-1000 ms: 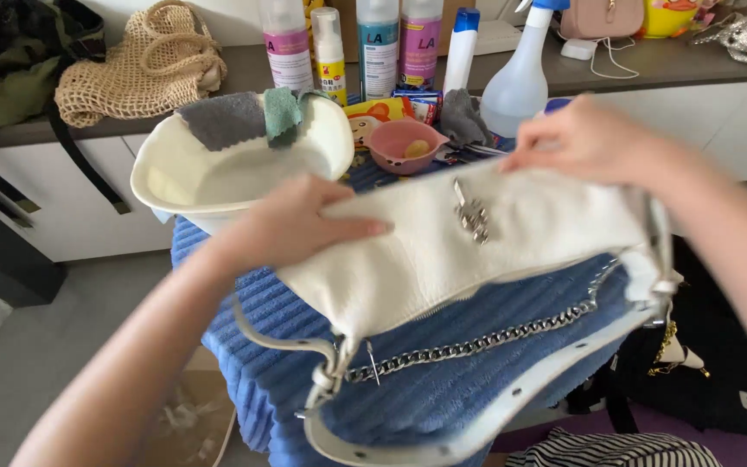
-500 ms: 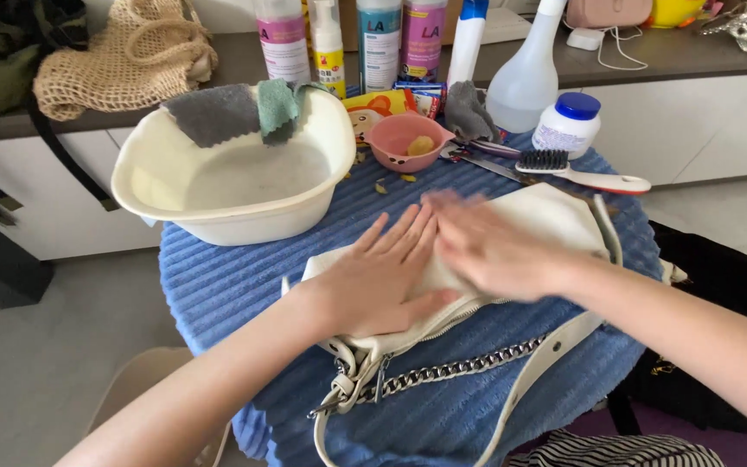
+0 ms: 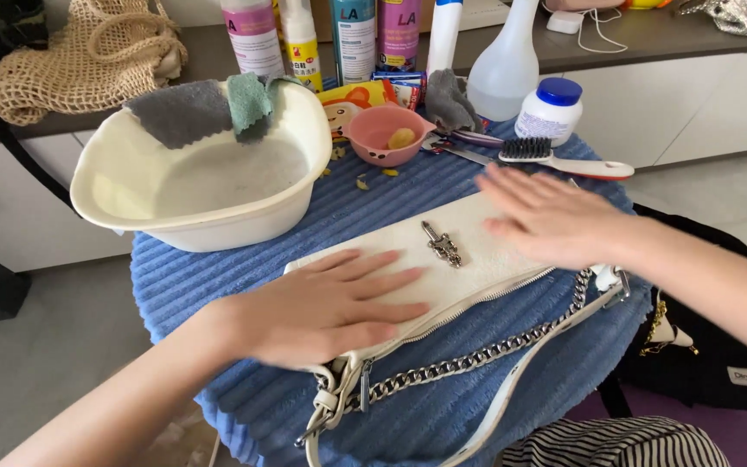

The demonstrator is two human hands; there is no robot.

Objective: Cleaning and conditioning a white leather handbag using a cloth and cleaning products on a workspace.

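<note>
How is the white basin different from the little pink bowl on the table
The white basin is far larger than the pink bowl. The basin has a grey cloth and a green cloth draped over its rim; the bowl's rim is bare. The basin holds cloudy liquid, the bowl a small yellow lump. Both sit upright and open on the blue ribbed table cover.

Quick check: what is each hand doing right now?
Left hand: open, flat on the white handbag, gripping nothing.
Right hand: open, fingers spread, flat on the handbag's other end, gripping nothing.
</note>
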